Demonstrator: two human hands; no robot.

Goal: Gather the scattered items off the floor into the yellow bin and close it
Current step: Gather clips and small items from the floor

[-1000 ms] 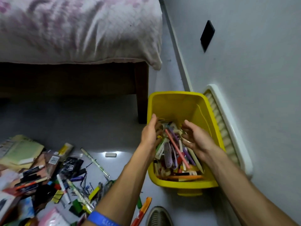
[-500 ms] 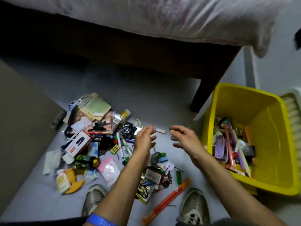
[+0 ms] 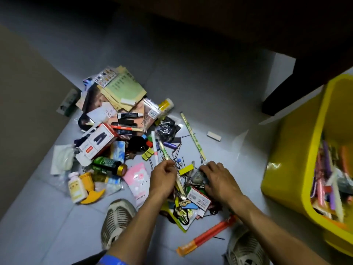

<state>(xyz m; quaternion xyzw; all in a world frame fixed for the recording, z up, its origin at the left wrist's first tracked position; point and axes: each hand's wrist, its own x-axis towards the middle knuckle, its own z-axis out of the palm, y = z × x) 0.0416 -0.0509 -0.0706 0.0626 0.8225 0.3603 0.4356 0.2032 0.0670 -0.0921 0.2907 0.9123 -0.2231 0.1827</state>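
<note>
We see only part of the yellow bin (image 3: pixel 298 159), its right side cut off by the frame edge. What our hands cover in the pile (image 3: pixel 177 190) stays hidden. Print on the white bottle (image 3: pixel 76 187) is too small for us to read.
</note>
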